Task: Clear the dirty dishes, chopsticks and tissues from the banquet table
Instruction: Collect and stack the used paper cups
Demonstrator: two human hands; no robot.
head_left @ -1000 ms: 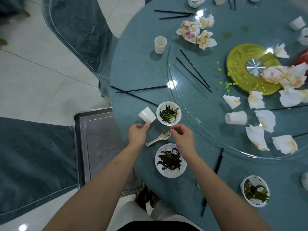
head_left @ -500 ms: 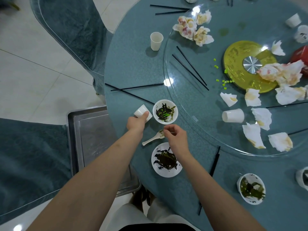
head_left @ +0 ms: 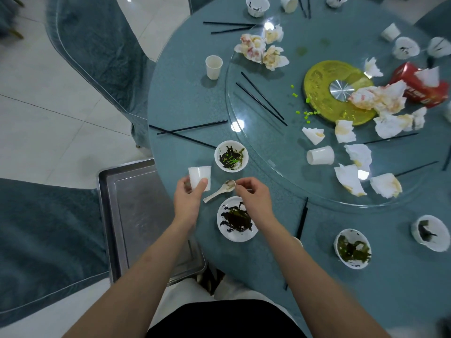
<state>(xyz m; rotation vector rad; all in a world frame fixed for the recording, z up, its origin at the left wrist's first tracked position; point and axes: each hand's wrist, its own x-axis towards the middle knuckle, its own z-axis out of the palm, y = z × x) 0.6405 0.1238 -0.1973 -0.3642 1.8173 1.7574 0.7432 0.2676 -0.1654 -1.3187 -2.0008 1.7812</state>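
the small white cup [head_left: 199,176] is held upright in the left hand [head_left: 188,201], fingers curled round its lower wall, with the mouth facing up; it sits just above the table edge, likely so it can go straight into the steel tray [head_left: 136,215] beside the table. the white spoon [head_left: 219,191] lies on the teal table [head_left: 185,98] between the cup and the right hand [head_left: 253,198]. the right hand's fingertips are narrowed into a pinch at the spoon's bowl end; whether they grip it yet cannot be told. the handle points toward the left hand. just beyond the spoon stands a small bowl [head_left: 231,156] with dark green residue; just nearer the person, partly under the right hand, is a soiled plate [head_left: 236,219]. black chopsticks [head_left: 185,132] lie crossed further out, and stained tissues [head_left: 261,48] sit on the glass turntable [head_left: 280,147]. most items are not yet cleared.
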